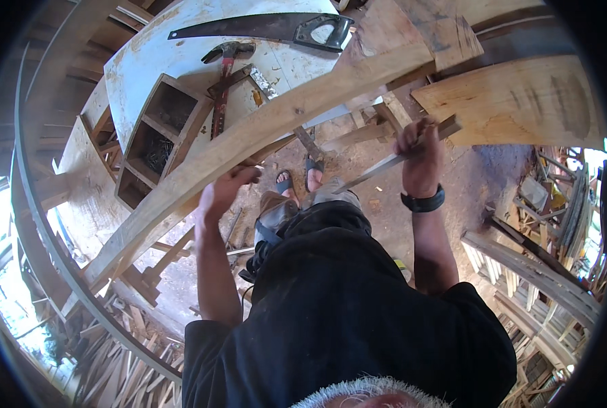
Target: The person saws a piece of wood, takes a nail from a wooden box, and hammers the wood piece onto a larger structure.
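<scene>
clasping a thin straight grey-brown strip [377, 169]: right hand [419, 148]; beside a pale wooden beam [276, 122]: left hand [223, 192], grip unclear.

1. Long beam [249, 141]: pale bare wood, matt, smooth-looking, with a dark knot.
2. Narrow strip [379, 167]: flat-sided and dull (metal or wood, I cannot tell).
3. Saw blade [242, 27]: dark metal, faintly shiny.
4. Hammer [222, 92]: dark metal head, worn red finish on the handle.
5. White board [161, 58]: smooth, stained brown in patches.
6. Plywood panel [507, 102]: visible grain, dark smudges.
7. Shirt [358, 313]: black matt cloth.
</scene>
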Action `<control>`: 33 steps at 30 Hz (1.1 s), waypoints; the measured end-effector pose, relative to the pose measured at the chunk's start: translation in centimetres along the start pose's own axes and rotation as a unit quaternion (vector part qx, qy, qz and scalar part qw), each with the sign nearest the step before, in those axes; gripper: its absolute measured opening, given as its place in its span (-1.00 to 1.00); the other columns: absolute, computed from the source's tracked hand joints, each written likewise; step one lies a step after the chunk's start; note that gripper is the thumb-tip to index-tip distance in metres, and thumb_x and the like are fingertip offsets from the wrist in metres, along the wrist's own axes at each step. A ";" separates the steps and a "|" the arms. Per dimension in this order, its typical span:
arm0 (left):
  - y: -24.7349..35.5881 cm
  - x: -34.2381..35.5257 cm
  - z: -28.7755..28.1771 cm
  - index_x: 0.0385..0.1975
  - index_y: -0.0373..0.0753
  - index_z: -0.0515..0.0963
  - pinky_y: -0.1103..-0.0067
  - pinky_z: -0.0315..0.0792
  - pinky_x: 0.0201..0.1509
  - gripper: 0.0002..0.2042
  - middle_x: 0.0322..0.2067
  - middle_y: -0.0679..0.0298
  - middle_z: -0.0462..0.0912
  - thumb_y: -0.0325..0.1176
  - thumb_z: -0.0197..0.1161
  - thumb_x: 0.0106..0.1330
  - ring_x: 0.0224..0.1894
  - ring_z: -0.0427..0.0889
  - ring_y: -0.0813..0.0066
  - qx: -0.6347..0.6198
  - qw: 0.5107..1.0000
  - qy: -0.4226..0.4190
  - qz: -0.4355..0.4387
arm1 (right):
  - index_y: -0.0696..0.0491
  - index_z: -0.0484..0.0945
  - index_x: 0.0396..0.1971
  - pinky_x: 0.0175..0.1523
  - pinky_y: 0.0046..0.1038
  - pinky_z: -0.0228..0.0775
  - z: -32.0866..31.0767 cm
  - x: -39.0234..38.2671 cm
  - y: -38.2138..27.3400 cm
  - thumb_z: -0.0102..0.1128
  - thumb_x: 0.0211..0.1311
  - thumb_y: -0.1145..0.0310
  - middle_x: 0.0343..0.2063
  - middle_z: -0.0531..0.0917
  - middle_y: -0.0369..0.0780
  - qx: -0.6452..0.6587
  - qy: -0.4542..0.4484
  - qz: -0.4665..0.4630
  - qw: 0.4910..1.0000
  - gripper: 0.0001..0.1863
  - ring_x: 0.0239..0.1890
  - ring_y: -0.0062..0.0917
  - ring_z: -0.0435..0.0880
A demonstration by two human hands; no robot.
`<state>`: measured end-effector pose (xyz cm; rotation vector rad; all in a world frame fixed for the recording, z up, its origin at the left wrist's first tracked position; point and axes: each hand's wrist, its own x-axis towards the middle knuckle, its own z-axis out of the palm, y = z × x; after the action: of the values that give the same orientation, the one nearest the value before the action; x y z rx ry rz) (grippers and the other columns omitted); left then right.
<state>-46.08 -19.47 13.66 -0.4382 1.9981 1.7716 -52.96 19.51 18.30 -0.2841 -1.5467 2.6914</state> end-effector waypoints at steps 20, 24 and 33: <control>-4.6 2.6 11.2 0.01 -0.28 0.46 0.49 0.51 0.10 -0.74 -0.08 0.21 0.68 -0.20 0.08 0.60 0.02 0.62 0.45 -0.110 0.963 -0.244 0.042 | -0.08 0.38 -0.12 -0.39 -0.52 0.35 4.8 -0.6 -2.1 0.13 0.57 0.18 -0.30 0.61 -0.25 0.083 0.124 -0.193 0.970 -0.82 -0.42 -0.58 0.53; -4.8 2.3 12.1 -0.02 -0.21 0.48 0.58 0.41 0.08 -0.82 -0.11 0.35 0.60 -0.26 0.09 0.62 -0.03 0.54 0.58 -0.092 0.964 -0.247 0.039 | -0.05 0.39 -0.07 -0.34 -0.45 0.45 3.7 0.4 -2.9 0.16 0.55 0.21 -0.30 0.62 -0.23 0.092 0.095 -0.213 0.968 -0.81 -0.41 -0.55 0.55; -2.6 0.4 14.7 -0.04 -0.24 0.46 0.52 0.54 -0.03 -0.80 -0.20 0.31 0.65 -0.23 0.08 0.62 -0.07 0.65 0.55 -0.102 0.977 -0.139 0.127 | 0.01 0.40 -0.08 -0.24 -0.38 0.53 0.8 3.0 -5.7 0.17 0.54 0.23 -0.32 0.62 -0.23 0.104 0.166 -0.234 0.952 -0.79 -0.36 -0.50 0.60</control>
<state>-43.57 -5.27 9.94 0.0108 1.7455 2.0723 -56.45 22.07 23.11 -0.2983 -1.0633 2.2652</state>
